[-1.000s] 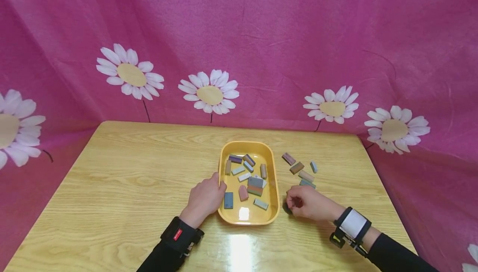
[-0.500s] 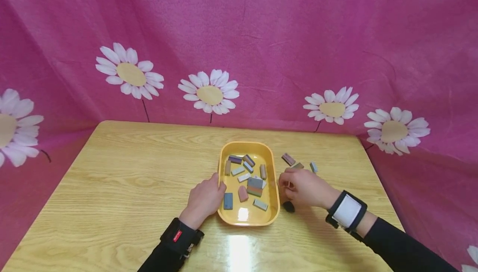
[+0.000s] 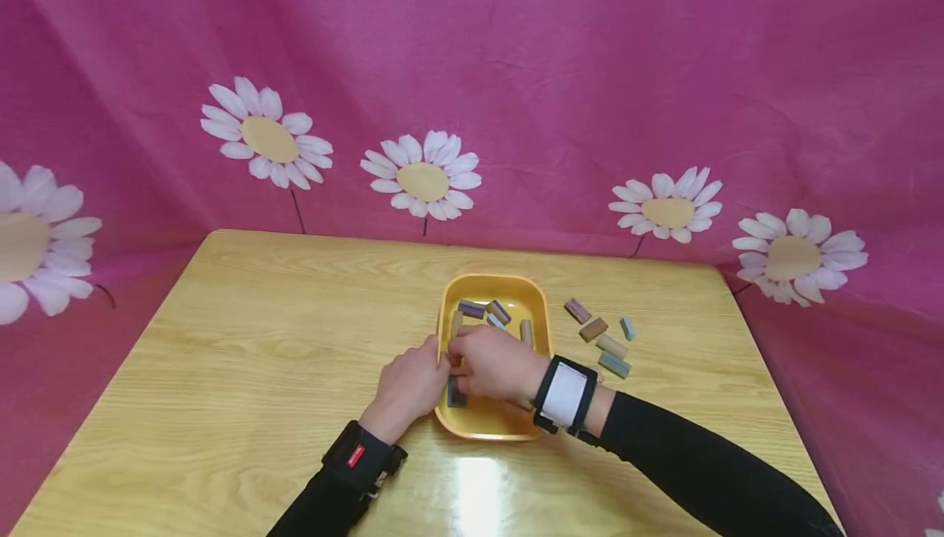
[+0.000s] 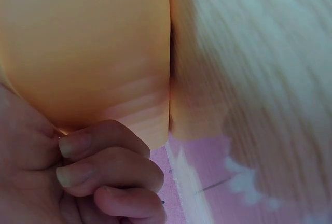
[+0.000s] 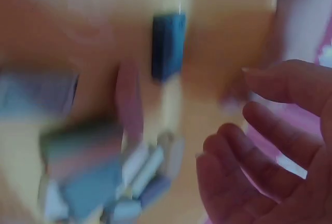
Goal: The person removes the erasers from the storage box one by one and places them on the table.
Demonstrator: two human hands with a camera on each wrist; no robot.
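Observation:
A yellow tray [image 3: 492,430] holding several small coloured blocks stands on the wooden table. My left hand [image 3: 409,385] grips its left rim; in the left wrist view, the curled fingers [image 4: 111,156] lie by the tray's outer wall [image 4: 93,53]. Over the tray's left half is my right hand [image 3: 496,361], hiding part of the contents. In the right wrist view, this hand's bent fingers [image 5: 254,177] and thumb stand apart, with no block plainly between them. A blue block [image 5: 168,47] and a pink one [image 5: 129,97] lie near it, beside a blurred cluster.
Right of the tray lie several more blocks: a mauve one [image 3: 578,310], a brown one [image 3: 593,329], a tan one [image 3: 611,346], a green one [image 3: 614,365] and a small pale blue one [image 3: 628,327]. A pink flowered cloth [image 3: 531,111] hangs behind the table.
My right hand has moved left from the table beside the tray to over its left half, uncovering the blocks on the right. My left hand stays on the rim.

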